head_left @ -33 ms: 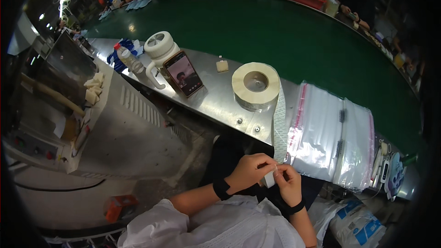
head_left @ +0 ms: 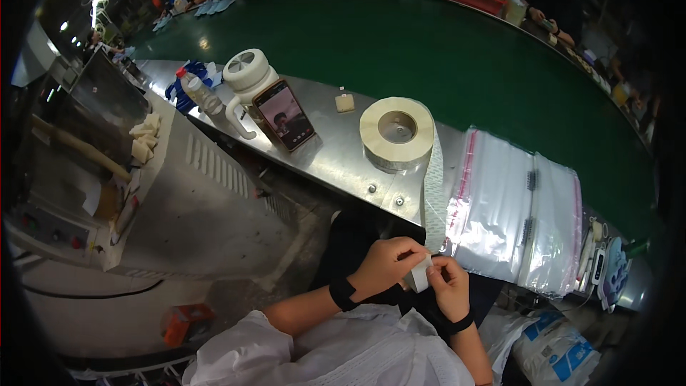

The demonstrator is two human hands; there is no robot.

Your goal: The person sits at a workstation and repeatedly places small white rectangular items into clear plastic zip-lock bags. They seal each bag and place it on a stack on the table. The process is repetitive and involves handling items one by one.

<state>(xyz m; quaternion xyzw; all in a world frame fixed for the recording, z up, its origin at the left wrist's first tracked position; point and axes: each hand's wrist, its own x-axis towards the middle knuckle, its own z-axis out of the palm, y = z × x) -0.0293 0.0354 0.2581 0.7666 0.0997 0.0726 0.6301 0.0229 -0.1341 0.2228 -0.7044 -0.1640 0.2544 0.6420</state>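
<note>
My left hand (head_left: 386, 264) and my right hand (head_left: 450, 287) meet close in front of my body, below the edge of a steel table (head_left: 336, 157). Both pinch the free end of a white label strip (head_left: 433, 193). The strip hangs down from a large cream roll (head_left: 396, 132) lying flat on the table. A small white piece (head_left: 420, 276) sits between my fingertips. Black bands circle both wrists, and my sleeves are white.
Clear zip bags (head_left: 514, 207) are stacked right of the roll. A phone (head_left: 284, 114) leans on a white jug (head_left: 246, 75) beside a bottle (head_left: 200, 93). A green conveyor belt (head_left: 429, 43) runs behind. A grey machine (head_left: 164, 193) stands left. Other people work at the far end.
</note>
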